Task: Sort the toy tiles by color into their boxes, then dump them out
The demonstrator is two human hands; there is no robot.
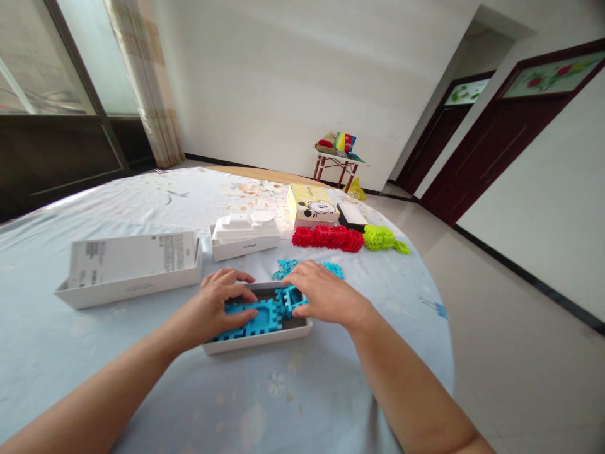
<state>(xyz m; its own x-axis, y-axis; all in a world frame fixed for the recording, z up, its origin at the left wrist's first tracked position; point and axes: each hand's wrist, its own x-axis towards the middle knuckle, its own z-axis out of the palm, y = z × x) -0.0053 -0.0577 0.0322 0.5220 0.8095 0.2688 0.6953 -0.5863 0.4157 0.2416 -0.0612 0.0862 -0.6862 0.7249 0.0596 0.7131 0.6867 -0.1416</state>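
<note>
A shallow white tray lies on the table in front of me with flat blue toothed pieces laid inside it. My left hand rests over the tray's left part, fingers curled and pressing on the blue pieces. My right hand sits over the tray's right end, its fingertips closed on a blue piece. Loose blue pieces lie just beyond the tray.
A long white box lid lies to the left. Behind are a white moulded insert, a yellow cartoon box, a red block pile and a green block pile. The table edge curves at right.
</note>
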